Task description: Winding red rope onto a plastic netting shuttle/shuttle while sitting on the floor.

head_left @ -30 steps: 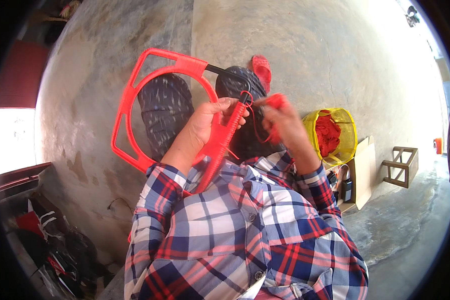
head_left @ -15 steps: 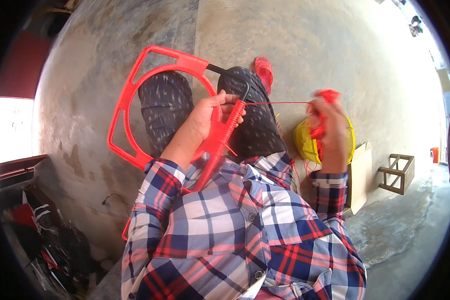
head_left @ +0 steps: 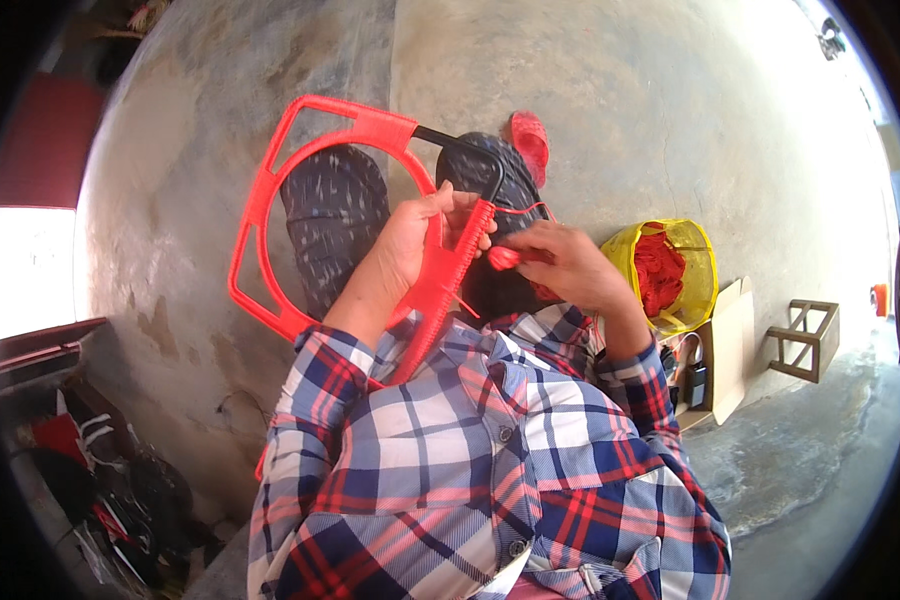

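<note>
A frame [head_left: 253,200] with a round inner ring lies across my lap. Red cord is wound tightly over most of it, while a bare black bar [head_left: 460,148] shows at its far right corner. My left hand [head_left: 417,232] grips the wrapped right side, fingers curled round it. Close by on the right, my right hand [head_left: 562,262] holds a small bundle of red cord [head_left: 504,258] pinched in its fingers. A slack strand [head_left: 522,211] loops from the wrapped corner toward that hand. A short loose cord end [head_left: 466,306] sticks out below my left hand.
To the right stands a yellow basket [head_left: 707,262] with more red cord [head_left: 659,268] inside. Beside it are an open cardboard box [head_left: 735,350] and a small wooden stool [head_left: 808,340]. A red slipper [head_left: 529,146] is beyond my knee. Dark clutter [head_left: 120,500] fills the lower left.
My right hand has come left from over the basket to beside the frame, still with the red bundle. The strand, taut before, now hangs slack. My left hand keeps its grip.
</note>
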Motion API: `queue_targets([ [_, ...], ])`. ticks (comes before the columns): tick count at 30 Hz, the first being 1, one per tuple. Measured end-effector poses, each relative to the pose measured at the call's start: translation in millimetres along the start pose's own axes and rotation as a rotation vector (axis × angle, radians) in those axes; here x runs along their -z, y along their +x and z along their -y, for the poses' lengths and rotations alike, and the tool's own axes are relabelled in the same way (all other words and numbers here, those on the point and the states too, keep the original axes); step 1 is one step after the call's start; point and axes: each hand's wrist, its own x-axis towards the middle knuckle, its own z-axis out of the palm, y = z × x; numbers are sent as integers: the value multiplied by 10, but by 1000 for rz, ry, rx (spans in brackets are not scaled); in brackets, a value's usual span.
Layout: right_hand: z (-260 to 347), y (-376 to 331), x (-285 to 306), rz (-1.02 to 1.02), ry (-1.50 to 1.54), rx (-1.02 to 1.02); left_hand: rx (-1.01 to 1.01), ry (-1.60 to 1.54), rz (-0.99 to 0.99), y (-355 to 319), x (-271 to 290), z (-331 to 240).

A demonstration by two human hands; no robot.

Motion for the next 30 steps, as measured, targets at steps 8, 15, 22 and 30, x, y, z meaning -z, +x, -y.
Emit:
queue_targets([
  [8,60,643,-102,-418,746,-132,14,36,18,-14,-84,58],
  [15,75,720,-25,-184,586,-269,4,11,16,-60,-142,39],
  [22,-10,575,49,-703,550,-93,22,-12,-49,-32,-190,59],
  [30,-174,-454,740,-255,640,-292,-16,1,9,-43,-93,27],
])
